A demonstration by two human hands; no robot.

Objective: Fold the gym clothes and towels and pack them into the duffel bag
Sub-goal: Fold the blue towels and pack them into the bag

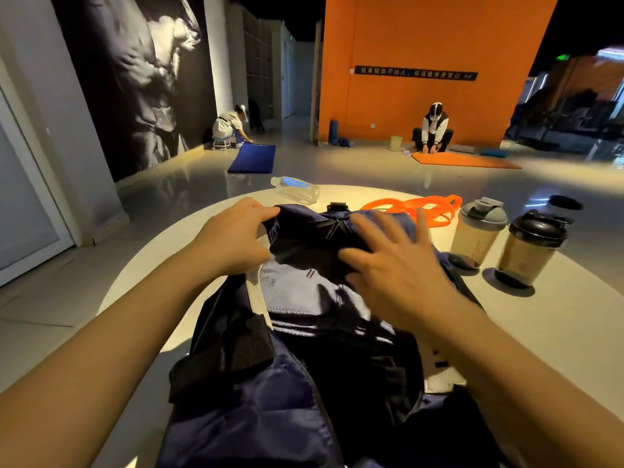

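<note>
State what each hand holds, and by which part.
The left hand grips the far end of the duffel bag by its edge. The right hand, blurred, lies spread on the bag, gripping nothing.

Open navy duffel bag (256, 400), pale towel (290, 292) inside

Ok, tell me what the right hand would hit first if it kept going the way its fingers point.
The right hand lies flat on the far end of the duffel bag, fingers pointing away and slightly left. Going on, it would probably meet the bag's zipper pulls first; depth is uncertain.
</note>
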